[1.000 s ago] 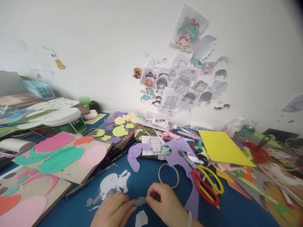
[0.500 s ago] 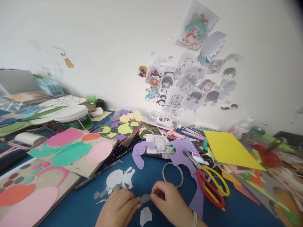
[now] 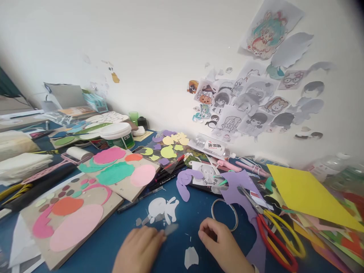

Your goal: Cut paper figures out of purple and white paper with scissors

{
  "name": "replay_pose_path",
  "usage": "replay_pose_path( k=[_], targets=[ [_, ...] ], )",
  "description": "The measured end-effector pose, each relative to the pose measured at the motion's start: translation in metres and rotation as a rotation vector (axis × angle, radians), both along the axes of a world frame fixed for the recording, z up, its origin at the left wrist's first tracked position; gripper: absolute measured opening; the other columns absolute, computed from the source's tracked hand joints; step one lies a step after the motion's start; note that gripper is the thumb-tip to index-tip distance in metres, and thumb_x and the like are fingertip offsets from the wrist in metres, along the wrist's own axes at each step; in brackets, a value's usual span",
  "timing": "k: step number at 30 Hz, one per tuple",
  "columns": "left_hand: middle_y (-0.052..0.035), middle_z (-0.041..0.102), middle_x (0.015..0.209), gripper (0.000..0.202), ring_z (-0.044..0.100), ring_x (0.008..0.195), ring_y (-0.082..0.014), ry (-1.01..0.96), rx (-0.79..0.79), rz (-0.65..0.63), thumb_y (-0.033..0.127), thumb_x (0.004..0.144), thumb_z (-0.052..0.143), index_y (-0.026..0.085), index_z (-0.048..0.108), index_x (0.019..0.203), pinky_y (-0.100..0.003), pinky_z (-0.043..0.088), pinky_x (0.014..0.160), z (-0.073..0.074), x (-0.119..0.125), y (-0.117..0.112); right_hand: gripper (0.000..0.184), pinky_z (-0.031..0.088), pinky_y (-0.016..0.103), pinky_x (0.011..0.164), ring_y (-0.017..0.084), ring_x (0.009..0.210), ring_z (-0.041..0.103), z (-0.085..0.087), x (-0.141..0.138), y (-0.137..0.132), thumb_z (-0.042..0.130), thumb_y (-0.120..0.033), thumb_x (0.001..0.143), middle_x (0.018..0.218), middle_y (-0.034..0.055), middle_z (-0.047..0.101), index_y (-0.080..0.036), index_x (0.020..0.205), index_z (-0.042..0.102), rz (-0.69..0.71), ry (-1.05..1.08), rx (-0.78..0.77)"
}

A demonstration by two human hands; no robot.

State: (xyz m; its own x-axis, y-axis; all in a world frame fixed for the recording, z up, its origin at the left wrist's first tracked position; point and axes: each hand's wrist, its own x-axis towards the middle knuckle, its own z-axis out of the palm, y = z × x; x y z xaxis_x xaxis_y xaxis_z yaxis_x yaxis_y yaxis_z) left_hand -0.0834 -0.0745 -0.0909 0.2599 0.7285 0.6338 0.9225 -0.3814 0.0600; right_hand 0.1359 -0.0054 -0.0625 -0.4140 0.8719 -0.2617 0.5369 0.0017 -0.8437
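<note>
My left hand (image 3: 139, 248) is closed, palm down, its fingertips pinching a small grey paper cutout (image 3: 171, 229) that is slightly blurred. Just beyond it lies a white paper figure (image 3: 162, 209) with grey pieces around it. Loosely curled, my right hand (image 3: 217, 242) hovers apart from the cutout, and nothing shows between its thumb and forefinger. Between the hands lies a torn white paper scrap (image 3: 191, 258) on the blue table. Beyond my right hand are a silver ring (image 3: 236, 220) and purple paper (image 3: 257, 242).
Scissors with red and yellow handles (image 3: 277, 237) lie at right, beside a yellow sheet (image 3: 309, 197). Boards with coloured cutouts (image 3: 76, 227) fill the left. At the back are a white-lidded tub (image 3: 116, 131) and a plastic bottle (image 3: 212, 146). Drawings (image 3: 231, 121) cover the wall.
The view has turned left, so things appear further right. My right hand has let go of the grey paper cutout; my left hand has drawn it away toward the white figure.
</note>
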Motion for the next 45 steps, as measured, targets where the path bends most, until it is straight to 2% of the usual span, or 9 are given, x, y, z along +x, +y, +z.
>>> replay_pose_path(
  k=[2,5,10,14,27,35,41,45],
  targets=[
    [-0.0053,0.065,0.075,0.028,0.058,0.069,-0.0170,0.066,0.079,0.089,0.022,0.092,0.039,0.016,0.065,0.081,-0.030,0.038,0.065,0.002,-0.021,0.003,0.015,0.035,0.024,0.057,0.015,0.064,0.046,0.000,0.000,0.000,0.045,-0.032,0.080,0.067,-0.0013,0.047,-0.021,0.072,0.051,0.006,-0.007,-0.012],
    [-0.0058,0.063,0.072,0.038,0.056,0.063,-0.0169,0.152,0.089,0.194,0.025,0.093,0.034,0.015,0.066,0.076,-0.030,0.036,0.061,0.004,-0.041,0.008,0.015,0.036,0.024,0.058,0.016,0.065,0.046,0.000,-0.001,0.001,0.045,-0.032,0.080,0.068,-0.0010,0.048,-0.021,0.072,0.051,0.011,-0.011,-0.024],
    [-0.0045,0.061,0.067,0.047,0.056,0.058,-0.0169,0.225,0.049,0.297,0.028,0.095,0.028,0.016,0.067,0.071,-0.031,0.034,0.058,0.002,-0.046,0.014,0.016,0.037,0.025,0.060,0.016,0.067,0.047,0.001,0.000,0.000,0.044,-0.033,0.081,0.070,-0.0005,0.048,-0.021,0.073,0.052,0.005,-0.025,-0.033],
    [-0.0057,0.064,0.072,0.049,0.058,0.062,-0.0178,0.219,0.040,0.329,0.030,0.095,0.026,0.016,0.069,0.075,-0.031,0.036,0.060,-0.005,-0.047,0.014,0.015,0.037,0.024,0.060,0.016,0.068,0.048,0.000,0.000,0.000,0.045,-0.032,0.080,0.070,-0.0005,0.050,-0.021,0.072,0.052,0.002,-0.036,-0.028],
    [-0.0067,0.067,0.079,0.049,0.060,0.069,-0.0187,0.089,0.066,0.299,0.037,0.094,0.027,0.017,0.069,0.082,-0.032,0.040,0.065,-0.010,-0.050,0.013,0.014,0.039,0.024,0.059,0.017,0.068,0.052,0.005,-0.002,-0.001,0.046,-0.030,0.079,0.073,0.0014,0.055,-0.021,0.074,0.057,0.012,-0.056,-0.001],
    [-0.0072,0.067,0.075,0.045,0.059,0.065,-0.0167,0.095,0.140,0.240,0.033,0.094,0.032,0.013,0.069,0.077,-0.030,0.040,0.065,0.005,-0.045,0.012,0.014,0.040,0.025,0.059,0.017,0.068,0.052,0.004,-0.003,-0.001,0.046,-0.029,0.079,0.072,0.0014,0.056,-0.021,0.074,0.057,0.011,-0.078,0.027],
    [-0.0055,0.067,0.074,0.047,0.059,0.064,-0.0170,0.138,0.125,0.237,0.032,0.094,0.029,0.015,0.070,0.077,-0.030,0.038,0.064,0.004,-0.045,0.015,0.016,0.042,0.025,0.060,0.018,0.070,0.053,0.005,-0.003,0.000,0.046,-0.030,0.080,0.076,0.0021,0.058,-0.022,0.077,0.059,0.022,-0.070,0.006],
    [-0.0045,0.066,0.071,0.047,0.058,0.062,-0.0175,0.132,0.063,0.287,0.033,0.093,0.030,0.018,0.069,0.072,-0.031,0.037,0.061,0.005,-0.045,0.021,0.015,0.042,0.025,0.060,0.018,0.071,0.054,0.004,-0.002,-0.001,0.046,-0.029,0.080,0.076,0.0020,0.059,-0.022,0.078,0.060,0.026,-0.080,0.019]
  ],
)
